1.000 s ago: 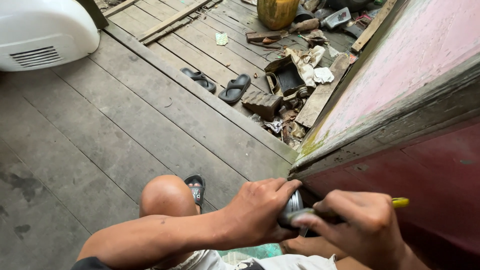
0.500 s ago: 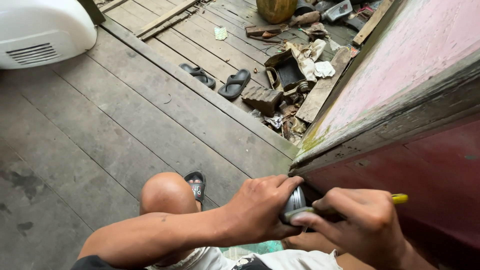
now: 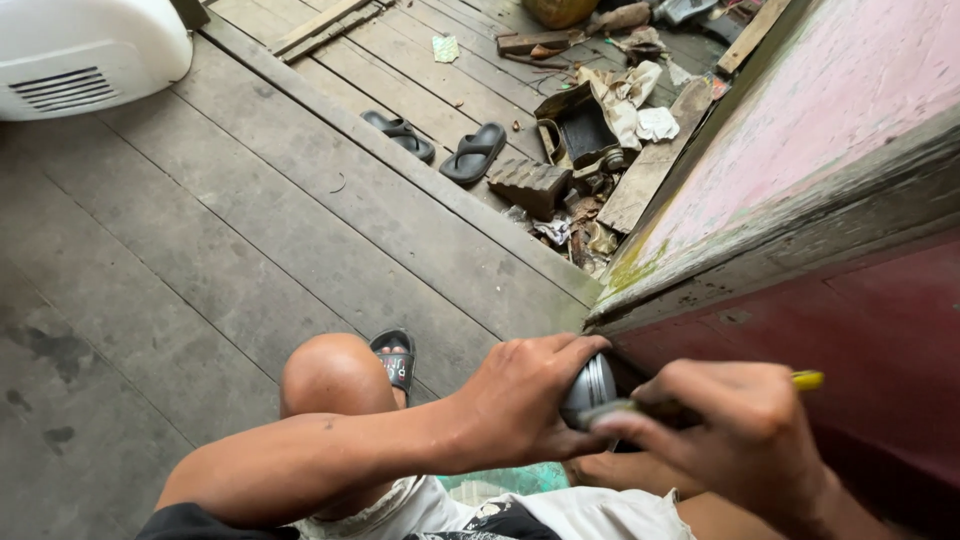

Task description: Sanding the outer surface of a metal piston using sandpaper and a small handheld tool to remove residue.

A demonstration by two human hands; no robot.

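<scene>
My left hand (image 3: 520, 405) wraps a small metal tin (image 3: 590, 388) at lower centre, its fingers hiding most of it; my right hand (image 3: 745, 440) pinches a yellow-tipped tool (image 3: 806, 380), its working end hard to make out. A scrap of packet (image 3: 445, 48) lies at upper centre; a white casing (image 3: 85, 50) is cut off at upper left; bare floorboards (image 3: 200, 250) stretch leftward, the red wall (image 3: 850, 300) crowding the right.

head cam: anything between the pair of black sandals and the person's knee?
Only bare grey floorboards between the black sandals and the knee; a raised plank edge crosses just below the sandals. Head view shows it.
</scene>
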